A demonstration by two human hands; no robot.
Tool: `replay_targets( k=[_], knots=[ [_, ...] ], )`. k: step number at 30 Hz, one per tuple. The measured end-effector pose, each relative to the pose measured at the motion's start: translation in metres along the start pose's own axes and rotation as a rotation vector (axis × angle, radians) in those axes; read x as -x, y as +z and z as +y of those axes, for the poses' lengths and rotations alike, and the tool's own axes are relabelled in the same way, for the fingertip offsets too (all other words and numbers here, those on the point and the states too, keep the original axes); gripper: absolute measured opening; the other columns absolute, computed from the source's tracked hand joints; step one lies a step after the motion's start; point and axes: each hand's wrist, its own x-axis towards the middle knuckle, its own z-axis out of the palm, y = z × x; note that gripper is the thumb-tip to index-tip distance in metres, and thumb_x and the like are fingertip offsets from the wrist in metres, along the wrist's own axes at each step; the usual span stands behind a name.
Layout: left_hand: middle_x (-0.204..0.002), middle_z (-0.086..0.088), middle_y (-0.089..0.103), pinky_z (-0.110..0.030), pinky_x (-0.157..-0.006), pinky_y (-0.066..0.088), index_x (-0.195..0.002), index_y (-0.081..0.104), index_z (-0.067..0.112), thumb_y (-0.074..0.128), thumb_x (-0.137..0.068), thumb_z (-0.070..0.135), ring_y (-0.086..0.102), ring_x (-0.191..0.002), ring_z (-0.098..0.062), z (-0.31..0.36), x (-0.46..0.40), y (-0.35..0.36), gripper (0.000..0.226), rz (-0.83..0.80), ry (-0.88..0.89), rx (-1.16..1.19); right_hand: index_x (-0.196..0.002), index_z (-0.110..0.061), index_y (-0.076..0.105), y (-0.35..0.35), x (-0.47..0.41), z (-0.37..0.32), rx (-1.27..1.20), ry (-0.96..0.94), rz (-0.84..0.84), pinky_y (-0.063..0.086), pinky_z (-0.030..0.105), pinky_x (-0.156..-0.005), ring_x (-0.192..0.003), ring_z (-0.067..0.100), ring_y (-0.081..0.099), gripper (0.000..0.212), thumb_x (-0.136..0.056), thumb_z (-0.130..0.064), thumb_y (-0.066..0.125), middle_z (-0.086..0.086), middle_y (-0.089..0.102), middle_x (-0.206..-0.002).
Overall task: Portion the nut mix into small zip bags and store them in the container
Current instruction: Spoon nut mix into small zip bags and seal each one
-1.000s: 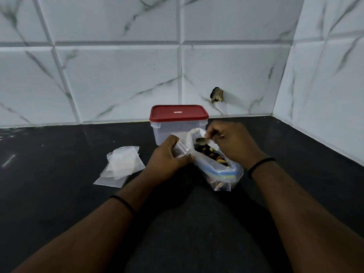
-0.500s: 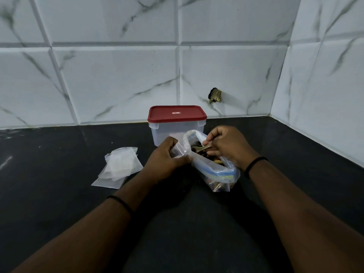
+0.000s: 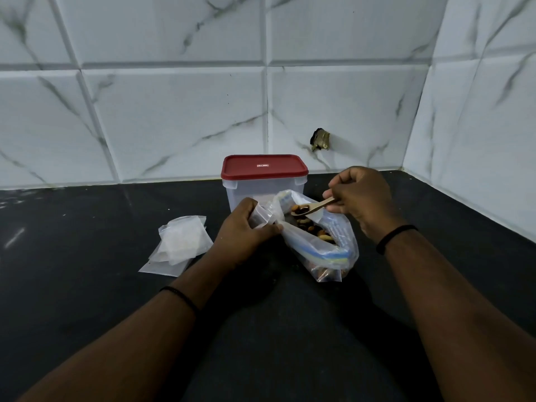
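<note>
One spoonful of nuts sits in the bowl of the wooden spoon (image 3: pixel 311 208) that my right hand (image 3: pixel 359 198) pinches by the handle end, just above the mouth of the big nut mix bag (image 3: pixel 324 242). My left hand (image 3: pixel 246 230) grips a small zip bag (image 3: pixel 261 217) at its top, fingers curled round the plastic, touching the near lip of the big bag; I cannot tell how wide the small bag's mouth stands. To do this transfer well, I judge I should keep the spoon level so the heaped nuts do not roll off, carry it the short way left over the small bag, and tip only once the bowl is inside its opening. The thin plastic will likely collapse, so my left fingers ought to hold the mouth spread. My right wrist is raised and bent, knuckles up, the spoon pointing left toward my other hand; my left forearm comes in low from the near left, and my right from the near right. The hands are close but apart, each clamped on its own thing. The container (image 3: pixel 264 184) stands behind the bags near the tiled wall, its red lid (image 3: pixel 264 166) on. A heap of spare zip bags (image 3: pixel 179 242) lies on the dark tabletop (image 3: pixel 87 227) to the left.
</note>
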Motion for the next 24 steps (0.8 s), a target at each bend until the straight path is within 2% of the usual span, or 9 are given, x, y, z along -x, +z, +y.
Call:
replay_targets(
  k=[5, 8, 11, 15, 19, 24],
  knots=[
    [-0.099, 0.015, 0.06, -0.012, -0.062, 0.041, -0.111, 0.053, 0.026, 0.073, -0.087, 0.034, 0.059, -0.088, -0.003, 0.0, -0.001, 0.0, 0.032, -0.005, -0.019, -0.016, -0.086, -0.009, 0.065, 0.001, 0.009, -0.012, -0.108, -0.048, 0.038, 0.06, 0.027, -0.06, -0.073, 0.022, 0.074, 0.013, -0.093, -0.001, 0.059, 0.011, 0.073, -0.082],
    [-0.098, 0.018, 0.058, -0.013, -0.063, 0.041, -0.112, 0.052, 0.028, 0.074, -0.087, 0.035, 0.058, -0.089, -0.001, -0.001, -0.002, -0.001, 0.034, -0.002, -0.037, -0.012, -0.087, -0.007, 0.064, 0.002, 0.018, -0.022, -0.205, -0.109, -0.012, 0.059, 0.023, -0.056, -0.07, 0.023, 0.073, 0.012, -0.093, 0.002, 0.058, 0.012, 0.074, -0.081],
    [-0.102, 0.013, 0.061, -0.017, -0.066, 0.044, -0.111, 0.053, 0.025, 0.076, -0.085, 0.035, 0.06, -0.092, -0.006, -0.004, -0.003, -0.002, 0.036, 0.024, -0.019, -0.013, -0.086, -0.005, 0.064, 0.005, 0.026, -0.029, -0.203, -0.197, -0.093, 0.061, 0.027, -0.059, -0.069, 0.027, 0.073, 0.013, -0.09, 0.005, 0.058, 0.014, 0.075, -0.08],
    [-0.096, 0.004, 0.063, -0.023, -0.067, 0.048, -0.108, 0.055, 0.019, 0.075, -0.085, 0.034, 0.06, -0.086, -0.011, -0.003, -0.002, -0.001, 0.034, 0.051, 0.006, -0.017, -0.087, -0.005, 0.065, 0.012, 0.034, -0.032, -0.038, -0.383, -0.19, 0.063, 0.04, -0.067, -0.071, 0.029, 0.073, 0.01, -0.085, 0.005, 0.065, 0.013, 0.074, -0.081],
    [-0.096, 0.009, 0.062, -0.018, -0.065, 0.044, -0.111, 0.055, 0.021, 0.075, -0.086, 0.03, 0.059, -0.084, -0.006, -0.001, -0.001, -0.002, 0.033, 0.045, 0.012, 0.027, -0.086, -0.018, 0.068, 0.015, 0.043, -0.035, 0.26, -0.668, -0.257, 0.06, 0.03, -0.078, -0.083, 0.006, 0.071, 0.019, -0.086, 0.002, 0.065, -0.007, 0.074, -0.085],
    [-0.097, 0.012, 0.062, -0.013, -0.064, 0.043, -0.105, 0.053, 0.028, 0.076, -0.086, 0.029, 0.06, -0.086, -0.005, -0.001, -0.001, -0.003, 0.029, 0.053, 0.006, 0.074, -0.094, -0.018, 0.07, 0.015, 0.045, -0.035, 0.409, -0.824, -0.353, 0.058, 0.027, -0.083, -0.088, 0.005, 0.069, 0.017, -0.091, -0.002, 0.066, -0.009, 0.072, -0.091]
  ],
)
